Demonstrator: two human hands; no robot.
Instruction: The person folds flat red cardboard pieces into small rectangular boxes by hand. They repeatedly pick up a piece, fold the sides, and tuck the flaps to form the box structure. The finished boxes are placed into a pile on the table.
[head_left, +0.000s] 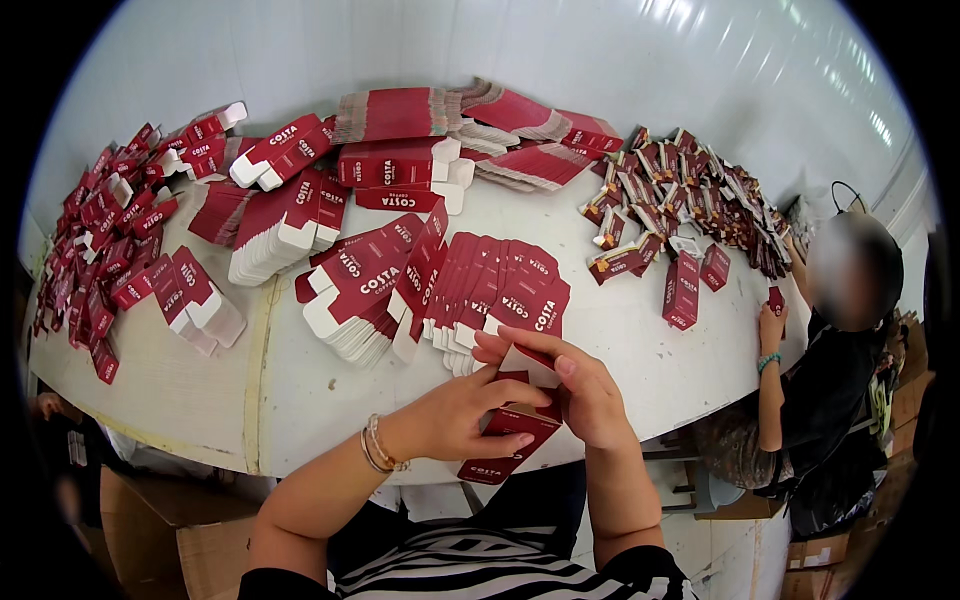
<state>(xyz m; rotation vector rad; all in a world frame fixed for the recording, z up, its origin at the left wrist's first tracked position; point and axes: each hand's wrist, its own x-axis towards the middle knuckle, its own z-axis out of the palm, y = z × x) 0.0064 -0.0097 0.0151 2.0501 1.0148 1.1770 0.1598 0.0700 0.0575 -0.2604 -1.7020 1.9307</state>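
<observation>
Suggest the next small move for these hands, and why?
I'd probably press the raised flap down over the open end of the red box. Its pale inner side shows, so that end seems unclosed. The left hand holds the box, and the right hand has its fingers at the flap, though the hands partly hide the opening.

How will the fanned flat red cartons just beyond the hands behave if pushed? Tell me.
The fanned flat cartons would probably slide apart, since they overlap loosely and no band shows. Each is likely light and bendable, looking like thin card. Rolling seems unlikely, given their flat, straight-edged shape.
</observation>
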